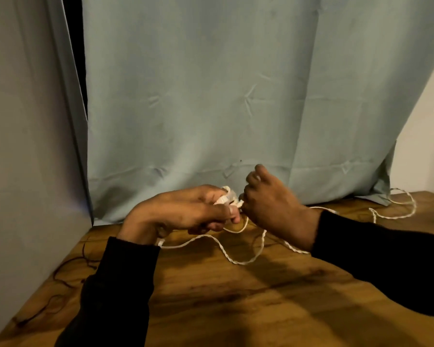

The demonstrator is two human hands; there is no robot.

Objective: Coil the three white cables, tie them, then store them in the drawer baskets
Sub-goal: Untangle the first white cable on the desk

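Note:
My left hand point(186, 211) grips a small coiled bundle of white cable point(226, 197) above the wooden table point(236, 296). Close beside it on the right, my right hand point(271, 199) has its fingers curled at the bundle's end, pinching the same cable. The loose length of that white cable point(236, 261) hangs from the hands and snakes over the table in front of them. Another stretch of white cable point(396, 209) lies looped at the far right, near the curtain's hem. No drawer or basket is in view.
A pale green curtain point(211, 96) hangs right behind the table's back edge. A grey panel point(23, 146) closes off the left side. The table has dark grain marks at the left front. A white wall point(426, 134) shows at the far right.

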